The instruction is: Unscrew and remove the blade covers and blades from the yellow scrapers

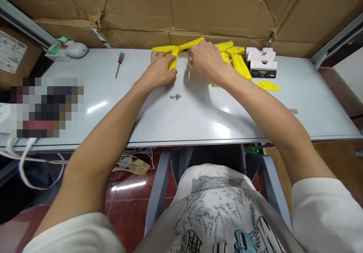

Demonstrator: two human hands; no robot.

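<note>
A yellow T-shaped tool (176,51), like a squeegee or scraper, is at the back of the white table. My left hand (162,68) is closed around its handle, just below the crossbar. At the crossbar's right part, my right hand (204,61) has its fingers curled in; the hand partly hides the bar and its own fingertips. More yellow tools of the same shape (241,64) lie right of my right hand, partly covered by my wrist. A small heap of screws (177,97) is on the table in front of my left hand.
A screwdriver (119,64) lies on the left. Black-and-white boxes (263,68) stand at the back right, with a flat yellow plate (268,86) before them. A white rounded object (77,49) sits at the back left corner. Cardboard (198,11) lines the back edge.
</note>
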